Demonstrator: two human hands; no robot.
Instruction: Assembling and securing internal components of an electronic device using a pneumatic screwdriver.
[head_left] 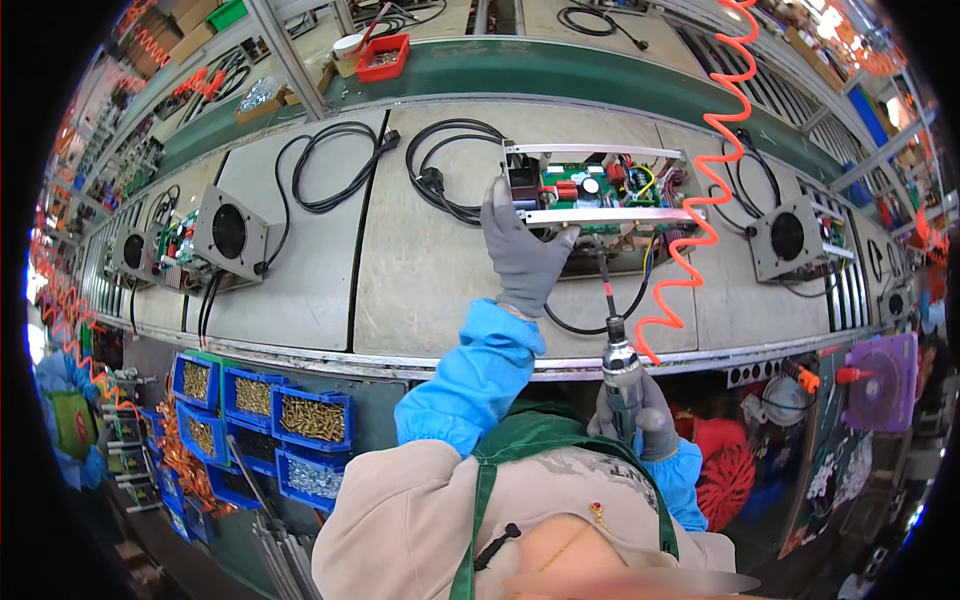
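A metal-framed machine chassis point(625, 216) with a green circuit board point(590, 187) and coloured wires lies on the bench before me. My left hand point(520, 245), in a grey glove, grips the chassis at its near left corner, fingers over the end by the rail. In my gloved right hand point(640, 415) is a power screwdriver point(620, 370), held upright in front of my body. Its long bit reaches to the near side of the chassis, below the silver rail. Whether the tip sits on a screw I cannot tell. A black cable point(445, 165) lies coiled left of the chassis.
An orange coiled air hose point(695, 245) hangs just right of the chassis. Other units with fans stand left point(228, 230) and right point(787, 238). Blue bins point(312, 418) of screws sit below the bench edge at left. A red tray point(383, 58) stands by the green conveyor point(450, 65).
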